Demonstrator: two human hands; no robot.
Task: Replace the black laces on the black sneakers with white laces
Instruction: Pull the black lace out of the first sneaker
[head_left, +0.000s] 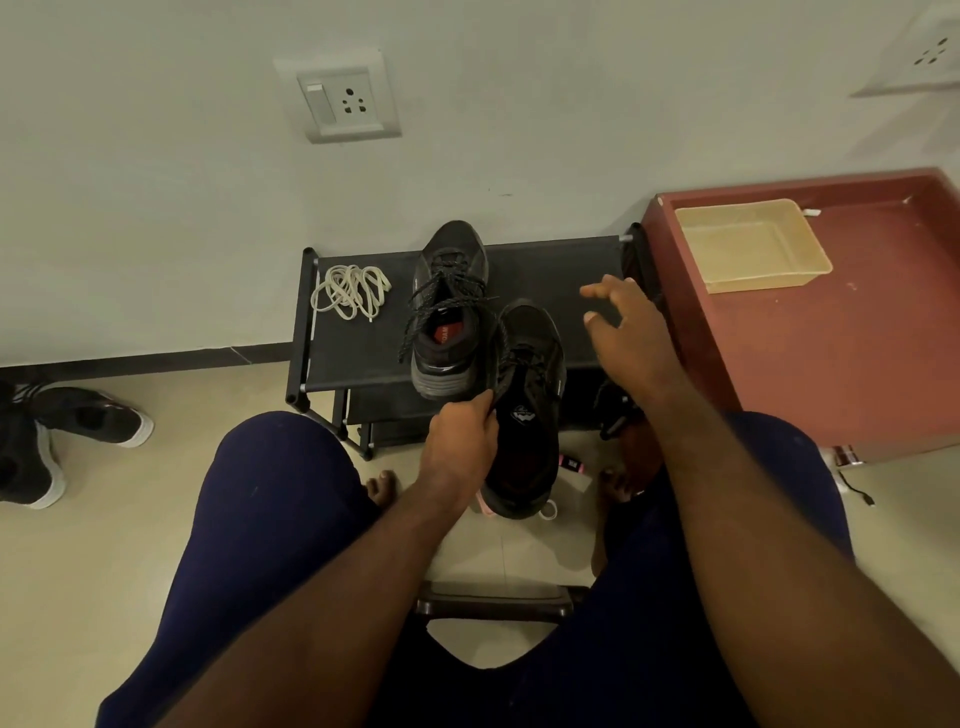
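1. The left hand (460, 441) is clamped on the near black sneaker (527, 410), held off the rack (363, 343).
2. The right hand (631, 332) hovers with fingers spread, touching nothing.
3. The second sneaker (449, 312) and the white laces (350, 291) lie on the rack.

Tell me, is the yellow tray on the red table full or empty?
Empty. The yellow tray on the red table shows only its bare bottom.
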